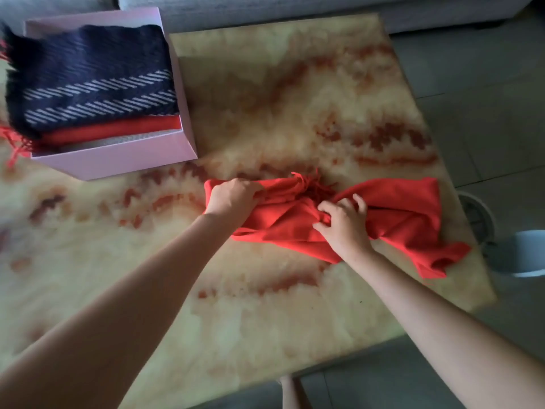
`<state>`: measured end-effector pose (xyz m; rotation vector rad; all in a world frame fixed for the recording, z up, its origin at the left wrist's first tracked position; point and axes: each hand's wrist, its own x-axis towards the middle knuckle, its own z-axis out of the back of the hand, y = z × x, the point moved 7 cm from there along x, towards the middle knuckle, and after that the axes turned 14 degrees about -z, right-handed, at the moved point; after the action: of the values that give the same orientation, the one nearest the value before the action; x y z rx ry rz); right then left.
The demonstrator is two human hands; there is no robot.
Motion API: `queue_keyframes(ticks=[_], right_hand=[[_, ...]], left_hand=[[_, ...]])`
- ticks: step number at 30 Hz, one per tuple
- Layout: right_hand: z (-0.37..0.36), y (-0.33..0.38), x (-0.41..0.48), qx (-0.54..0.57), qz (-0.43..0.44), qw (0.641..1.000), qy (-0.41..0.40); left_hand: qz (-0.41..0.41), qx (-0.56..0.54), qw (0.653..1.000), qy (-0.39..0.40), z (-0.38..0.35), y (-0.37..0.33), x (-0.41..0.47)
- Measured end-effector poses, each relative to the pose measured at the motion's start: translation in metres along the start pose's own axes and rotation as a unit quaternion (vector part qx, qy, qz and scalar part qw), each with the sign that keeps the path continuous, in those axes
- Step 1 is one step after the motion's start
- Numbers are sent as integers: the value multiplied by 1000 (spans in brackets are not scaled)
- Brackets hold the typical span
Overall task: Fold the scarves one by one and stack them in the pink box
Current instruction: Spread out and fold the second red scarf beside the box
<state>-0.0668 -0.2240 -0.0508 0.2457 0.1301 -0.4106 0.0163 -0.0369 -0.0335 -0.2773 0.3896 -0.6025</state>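
A crumpled red scarf (392, 208) with a fringe lies bunched on the marbled table (265, 98), right of centre. My left hand (233, 196) grips its left end with curled fingers. My right hand (343, 219) pinches a fold in the scarf's middle, some fingers raised. At the far left stands the pink box (124, 160). Inside it a folded dark navy scarf with white stripes (88, 81) lies on top of a folded red scarf (112, 129), whose fringe hangs over the box's left side.
A grey sofa (295, 7) runs along the far edge of the table. To the right, past the table edge, are a tiled floor (486, 98), a round white object (477, 214) and a pale blue container (522, 252).
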Motion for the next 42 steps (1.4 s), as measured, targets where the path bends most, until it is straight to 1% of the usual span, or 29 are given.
queue_keyframes(ticks=[2, 3, 5, 8, 10, 11, 12, 14, 16, 18, 19, 20, 21, 22, 23, 24, 26, 28, 29, 30, 33, 36, 38, 42], right_hand=[[1, -1, -20, -7, 31, 999, -31], [-2, 0, -30, -16, 50, 998, -28], [-8, 2, -50, -37, 90, 995, -14], [-20, 9, -78, -57, 147, 987, 18], [-25, 16, -92, -56, 173, 983, 36], [-26, 19, -97, -53, 181, 982, 32], [-24, 20, -100, -43, 180, 982, 21], [-14, 21, -99, 4, 132, 991, 1], [-1, 28, -91, 83, 68, 994, -5], [9, 46, -79, 168, 34, 985, 2], [9, 60, -72, 221, 24, 975, 27], [6, 75, -66, 281, 7, 957, 70], [1, 90, -61, 331, -13, 936, 119], [-5, 105, -57, 357, -34, 919, 160], [-11, 119, -56, 360, -44, 913, 184], [-13, 131, -56, 349, -44, 917, 188], [-14, 145, -56, 333, -51, 928, 156], [-11, 146, -53, 335, -61, 933, 116], [-11, 146, -52, 334, -60, 934, 112], [-12, 145, -51, 321, -52, 939, 113], [-13, 143, -46, 229, -7, 970, 83], [-15, 137, -40, 186, 3, 980, 72], [-13, 134, -35, 179, 1, 982, 65], [-8, 133, -23, 175, -13, 982, 64]], left_hand=[[39, -15, 998, -56, 11, 7, -5], [59, -36, 995, -78, 12, 14, -12], [103, -114, 980, -127, 13, 32, -29], [187, -218, 944, -163, 1, 70, -66], [258, -275, 908, -183, -7, 93, -96], [284, -303, 889, -194, -10, 101, -110], [298, -330, 872, -204, -12, 106, -123], [300, -382, 848, -213, -15, 108, -140], [291, -455, 813, -219, -18, 103, -146], [282, -525, 774, -216, -19, 92, -141], [279, -557, 752, -216, -20, 85, -135], [279, -581, 733, -218, -20, 77, -130], [278, -593, 723, -220, -19, 70, -124], [276, -601, 717, -221, -17, 62, -118], [278, -607, 711, -222, -18, 56, -113], [283, -614, 703, -223, -17, 50, -109], [290, -614, 697, -233, -16, 45, -104], [287, -592, 711, -248, -14, 46, -102], [284, -587, 715, -251, -14, 48, -101], [285, -592, 711, -250, -16, 50, -102], [290, -632, 680, -231, -23, 51, -103], [287, -640, 671, -241, -23, 48, -101], [289, -643, 662, -253, -22, 48, -98], [268, -633, 671, -279, -15, 46, -91]])
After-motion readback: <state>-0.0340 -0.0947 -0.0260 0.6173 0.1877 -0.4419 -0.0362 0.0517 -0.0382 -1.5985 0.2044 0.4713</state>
